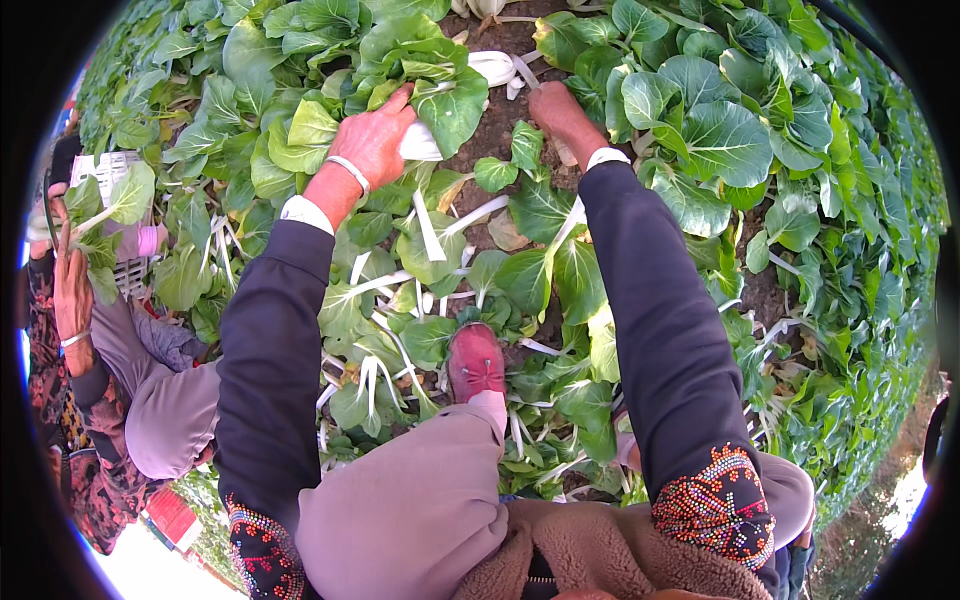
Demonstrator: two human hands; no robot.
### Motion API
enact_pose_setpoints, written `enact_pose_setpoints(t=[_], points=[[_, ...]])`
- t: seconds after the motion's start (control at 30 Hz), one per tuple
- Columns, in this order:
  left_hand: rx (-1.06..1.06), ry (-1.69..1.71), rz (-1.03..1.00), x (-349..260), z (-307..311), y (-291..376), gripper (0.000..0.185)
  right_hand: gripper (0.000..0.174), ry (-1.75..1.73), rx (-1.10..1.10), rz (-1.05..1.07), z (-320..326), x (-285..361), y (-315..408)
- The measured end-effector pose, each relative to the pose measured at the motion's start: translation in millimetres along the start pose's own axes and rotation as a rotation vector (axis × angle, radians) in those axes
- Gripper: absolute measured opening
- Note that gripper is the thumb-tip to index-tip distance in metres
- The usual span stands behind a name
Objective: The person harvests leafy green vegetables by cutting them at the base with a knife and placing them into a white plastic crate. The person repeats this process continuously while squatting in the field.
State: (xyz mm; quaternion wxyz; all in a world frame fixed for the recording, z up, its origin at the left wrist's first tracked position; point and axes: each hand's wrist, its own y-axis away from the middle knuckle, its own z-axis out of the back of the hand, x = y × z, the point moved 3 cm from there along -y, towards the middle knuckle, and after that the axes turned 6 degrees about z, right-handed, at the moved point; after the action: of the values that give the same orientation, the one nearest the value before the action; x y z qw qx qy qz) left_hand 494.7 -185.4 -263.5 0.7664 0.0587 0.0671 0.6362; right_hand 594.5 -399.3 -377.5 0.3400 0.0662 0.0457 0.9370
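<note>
Dark green leaves spread over a bok choy plant (422, 142) with a thick white base, and my left hand (375, 142) is closed on it. My right hand (564, 116) is a closed fist to the right, low over the brown soil, gripping a narrow pale blade or stalk (525, 73) whose kind I cannot tell. Just beyond that fist lies a white bok choy base (493, 67). Between my hands a small green seedling (517, 161) stands in the soil.
Cut leaves and white stalks (431, 232) litter the ground around my red shoe (477, 360). Standing bok choy (697, 112) grows thickly at the right. At the left, a co-worker's hand (73, 292) is beside another plant, near a white plastic crate (112, 169).
</note>
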Motion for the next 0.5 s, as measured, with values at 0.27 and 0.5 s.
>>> enact_pose_setpoints(t=[0.27, 0.5], points=[[-0.005, 0.257, 0.176, 8, -4, 8, 0.045, 0.036, -0.942, 0.058, -0.601, -5, 11, 36], [-0.231, 0.443, 0.033, -12, 22, 53, 0.049, 0.032, -1.041, -0.509, -0.65, 24, 38, 84]])
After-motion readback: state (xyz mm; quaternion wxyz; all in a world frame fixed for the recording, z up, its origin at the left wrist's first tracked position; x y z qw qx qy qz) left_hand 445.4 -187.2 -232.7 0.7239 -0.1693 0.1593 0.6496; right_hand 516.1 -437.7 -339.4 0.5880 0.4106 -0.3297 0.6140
